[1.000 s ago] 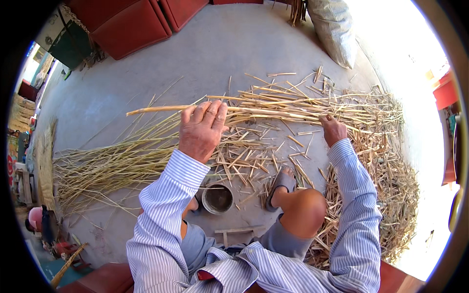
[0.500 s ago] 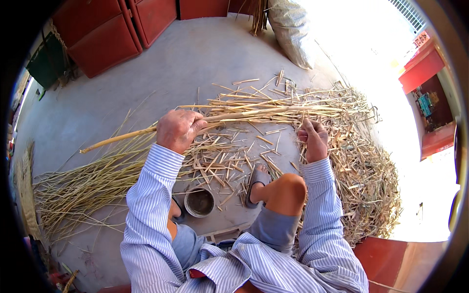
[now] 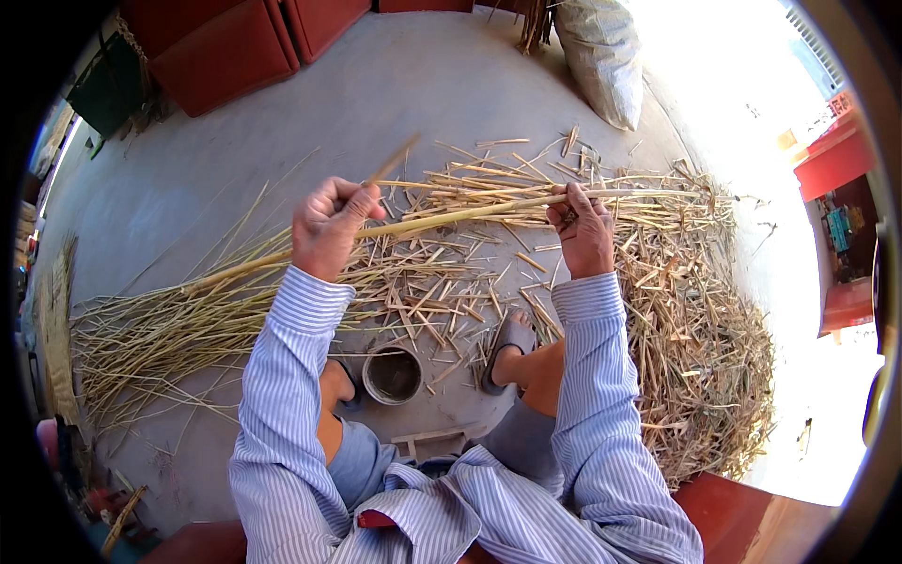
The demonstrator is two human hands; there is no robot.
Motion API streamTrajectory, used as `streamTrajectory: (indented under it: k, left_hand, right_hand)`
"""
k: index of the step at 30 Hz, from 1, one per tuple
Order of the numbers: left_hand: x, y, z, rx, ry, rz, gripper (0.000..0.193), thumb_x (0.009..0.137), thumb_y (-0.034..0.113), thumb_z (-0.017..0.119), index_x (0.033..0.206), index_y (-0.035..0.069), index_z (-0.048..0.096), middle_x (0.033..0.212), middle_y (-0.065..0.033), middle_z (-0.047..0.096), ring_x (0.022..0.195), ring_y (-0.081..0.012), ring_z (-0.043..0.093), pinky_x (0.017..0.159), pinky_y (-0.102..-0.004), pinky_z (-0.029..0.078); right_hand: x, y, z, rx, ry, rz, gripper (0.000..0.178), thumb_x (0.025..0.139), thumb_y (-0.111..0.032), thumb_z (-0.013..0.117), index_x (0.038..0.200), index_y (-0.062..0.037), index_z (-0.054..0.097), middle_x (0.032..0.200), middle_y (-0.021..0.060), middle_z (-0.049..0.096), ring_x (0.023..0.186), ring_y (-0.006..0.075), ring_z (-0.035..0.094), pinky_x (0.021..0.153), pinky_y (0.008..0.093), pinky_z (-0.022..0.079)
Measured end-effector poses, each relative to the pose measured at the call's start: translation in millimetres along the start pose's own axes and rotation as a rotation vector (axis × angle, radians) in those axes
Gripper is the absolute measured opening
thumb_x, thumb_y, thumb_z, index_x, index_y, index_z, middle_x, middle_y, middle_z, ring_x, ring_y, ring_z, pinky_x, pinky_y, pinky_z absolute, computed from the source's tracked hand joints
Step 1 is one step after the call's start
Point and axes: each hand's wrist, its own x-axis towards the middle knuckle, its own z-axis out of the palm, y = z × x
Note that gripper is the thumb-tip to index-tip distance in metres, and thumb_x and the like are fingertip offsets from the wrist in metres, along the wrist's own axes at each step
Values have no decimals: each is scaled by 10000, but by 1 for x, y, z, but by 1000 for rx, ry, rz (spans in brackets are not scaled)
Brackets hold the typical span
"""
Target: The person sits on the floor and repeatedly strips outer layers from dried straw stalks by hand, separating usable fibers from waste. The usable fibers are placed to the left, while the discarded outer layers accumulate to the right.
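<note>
A long pale-yellow dry stalk (image 3: 451,217) runs slantwise in front of me, its lower end off to the left. My left hand (image 3: 329,224) is closed at the stalk, fingers curled, palm side hidden. From its thumb and forefinger sticks up a short brown strip (image 3: 395,158), blurred by motion, like a piece of husk. With thumb and fingertips, my right hand (image 3: 586,231) pinches the stalk farther right, and the thin end reaches on past it. Beneath both hands lies a layer of cut dry stalks (image 3: 479,183).
Thin greenish stalks (image 3: 178,329) spread on the left floor. A heap of dry husks (image 3: 700,357) lies right of my legs. Between my feet stands a round dark bowl (image 3: 393,378). Farther off are a whitish sack (image 3: 601,61) and red padded seats (image 3: 225,56).
The stalk's left end has swung lower. My right hand has risen slightly leftward and now pinches the stalk. A blurred brown strip now shows at my left hand, which has turned.
</note>
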Motion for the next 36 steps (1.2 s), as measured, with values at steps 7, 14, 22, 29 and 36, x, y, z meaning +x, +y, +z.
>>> streamTrajectory:
  k: [7, 14, 22, 29, 36]
  left_hand:
    - [23, 7, -9, 771, 126, 438, 356, 881, 356, 692, 966, 13, 648, 817, -78, 689, 807, -199, 636, 738, -333, 460]
    - [-1, 1, 55, 837, -155, 675, 315, 816, 337, 726, 905, 38, 681, 813, -100, 681, 764, -276, 637, 662, -405, 467]
    - [-6, 5, 51, 652, -283, 241, 328, 873, 353, 680, 814, 31, 655, 664, -126, 629, 588, -302, 609, 526, -401, 453]
    - [-18, -6, 50, 781, -178, 432, 393, 902, 431, 619, 774, 61, 639, 647, -110, 621, 579, -305, 607, 511, -404, 453]
    - [-16, -7, 51, 888, -101, 675, 235, 842, 268, 721, 845, 49, 636, 716, -102, 620, 630, -302, 598, 553, -405, 465]
  right_hand:
    - [3, -6, 9, -38, -35, -24, 185, 961, -183, 612, 1071, -34, 624, 974, 98, 699, 830, 139, 673, 747, 261, 581]
    - [0, 10, 32, -27, -98, 58, 188, 959, -202, 618, 1064, -46, 626, 982, 110, 704, 820, 146, 680, 721, 260, 586]
    - [5, -17, 6, 97, -55, 94, 253, 969, -192, 598, 1132, 2, 591, 1057, 134, 690, 917, 177, 683, 750, 249, 585]
    - [-2, -11, 17, 27, 33, 29, 197, 953, -221, 628, 1007, -32, 644, 949, 94, 717, 793, 142, 695, 691, 252, 585]
    - [-2, -10, 17, -112, 143, 75, 270, 923, -300, 673, 956, -35, 633, 878, 77, 706, 744, 140, 690, 647, 245, 543]
